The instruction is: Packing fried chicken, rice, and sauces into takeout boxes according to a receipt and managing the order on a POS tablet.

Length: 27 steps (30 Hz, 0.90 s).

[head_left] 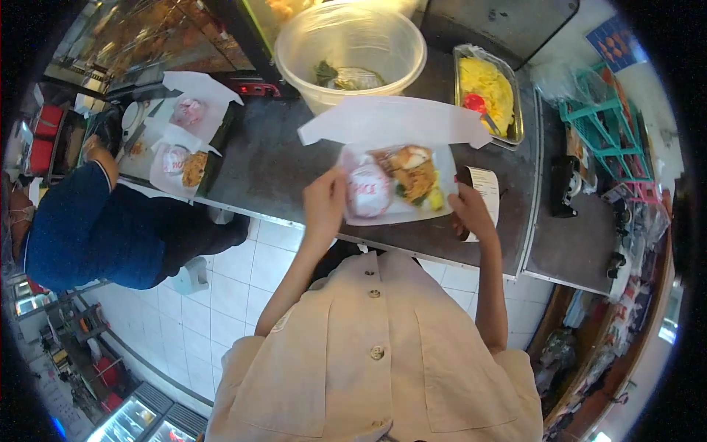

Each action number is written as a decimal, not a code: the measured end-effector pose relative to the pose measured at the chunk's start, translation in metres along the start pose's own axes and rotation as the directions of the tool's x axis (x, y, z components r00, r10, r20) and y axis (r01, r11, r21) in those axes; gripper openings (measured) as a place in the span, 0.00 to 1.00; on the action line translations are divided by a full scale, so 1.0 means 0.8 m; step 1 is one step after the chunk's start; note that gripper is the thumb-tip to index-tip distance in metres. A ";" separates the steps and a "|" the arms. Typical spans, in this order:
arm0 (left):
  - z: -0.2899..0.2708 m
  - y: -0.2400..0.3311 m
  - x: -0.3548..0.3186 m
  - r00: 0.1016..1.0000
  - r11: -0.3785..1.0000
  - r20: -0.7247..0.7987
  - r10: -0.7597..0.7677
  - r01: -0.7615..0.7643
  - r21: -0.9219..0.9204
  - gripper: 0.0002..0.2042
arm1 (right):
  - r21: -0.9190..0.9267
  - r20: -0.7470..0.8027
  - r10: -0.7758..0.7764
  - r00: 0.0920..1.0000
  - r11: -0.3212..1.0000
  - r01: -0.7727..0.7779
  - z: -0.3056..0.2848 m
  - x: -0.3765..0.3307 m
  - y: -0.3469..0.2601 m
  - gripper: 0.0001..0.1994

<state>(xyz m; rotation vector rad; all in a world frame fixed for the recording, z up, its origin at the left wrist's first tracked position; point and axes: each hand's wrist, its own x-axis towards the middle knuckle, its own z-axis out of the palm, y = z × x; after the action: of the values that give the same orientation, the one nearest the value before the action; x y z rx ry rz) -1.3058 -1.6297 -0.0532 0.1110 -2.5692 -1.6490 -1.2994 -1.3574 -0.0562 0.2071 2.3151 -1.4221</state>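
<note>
An open white paper meal box (401, 215) is held between my two hands at the counter's near edge, its lid (398, 121) folded back. My left hand (325, 206) grips the box's left side, fingers closed. The right side is in my right hand (471, 212), with some fingers hidden. Inside, a round wrapped packet (368, 189) with red print lies on the left. Beside it is fried chicken (414, 163) with brown crumbs, green leaves and a yellow piece (435, 199). A printed paper slip (482, 184) lies by my right hand.
A clear plastic tub (350, 51) with some greens stands behind the box. Right of it, a metal tray (520, 127) holds yellow food and a red-topped utensil. Two open meal boxes (166, 158) sit left, near a co-worker in dark blue (96, 228). Green baskets (604, 129) stand far right.
</note>
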 end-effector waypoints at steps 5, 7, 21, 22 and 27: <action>0.097 -0.039 0.014 0.987 0.971 0.030 0.157 -0.160 0.176 0.18 | -0.087 0.029 -0.012 1.000 0.996 0.014 -0.048 0.022 0.065 0.09; 0.091 -0.023 0.024 0.989 0.982 0.140 -0.042 0.015 0.187 0.21 | 0.054 0.067 -0.002 0.998 0.999 -0.001 -0.052 0.023 0.084 0.10; 0.082 0.045 0.075 0.875 0.869 -0.166 0.456 -0.397 0.296 0.30 | -0.537 -0.440 -0.697 0.567 0.710 0.456 -0.095 0.062 -0.027 0.14; 0.082 0.047 0.079 0.902 0.880 -0.051 0.430 -0.406 0.247 0.30 | -0.539 -0.443 -0.697 0.564 0.710 0.454 -0.089 0.055 -0.026 0.14; 0.100 0.012 0.010 0.874 0.833 -0.141 0.465 -0.378 0.403 0.24 | -0.280 -0.562 -0.429 0.707 0.903 0.325 -0.014 0.002 0.037 0.07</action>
<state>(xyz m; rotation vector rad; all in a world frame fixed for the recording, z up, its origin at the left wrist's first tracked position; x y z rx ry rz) -1.3227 -1.5541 -0.0772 -0.2187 -2.4499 -0.9331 -1.2940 -1.3336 -0.0766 0.1656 3.1558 -1.4973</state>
